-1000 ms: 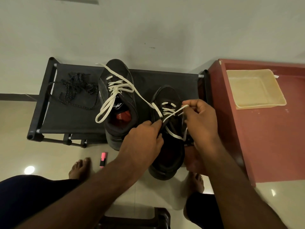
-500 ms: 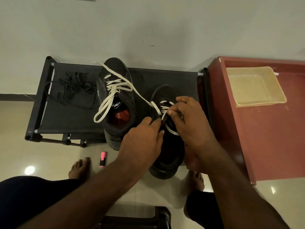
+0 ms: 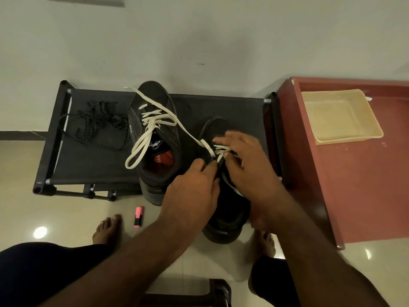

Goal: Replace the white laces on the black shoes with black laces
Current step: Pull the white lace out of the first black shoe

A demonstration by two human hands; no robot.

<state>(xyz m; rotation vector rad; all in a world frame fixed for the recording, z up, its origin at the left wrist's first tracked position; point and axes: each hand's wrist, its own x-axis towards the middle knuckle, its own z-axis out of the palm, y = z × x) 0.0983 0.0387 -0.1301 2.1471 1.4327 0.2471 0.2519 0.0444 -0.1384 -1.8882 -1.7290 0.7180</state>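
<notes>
The near shoe (image 3: 223, 209) is steadied at its tongue by the pinching left hand (image 3: 194, 191). The right hand (image 3: 247, 165), opened since a moment ago, is spread over its half-removed white lace (image 3: 218, 149). Black laces (image 3: 99, 122) lie untouched far left.

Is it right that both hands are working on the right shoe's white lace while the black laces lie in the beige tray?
Not quite. The black laces lie on the black rack, left of the shoes, as the head view shows; the beige tray looks empty. The rest holds: the left hand and right hand are at the right shoe's white lace.
</notes>
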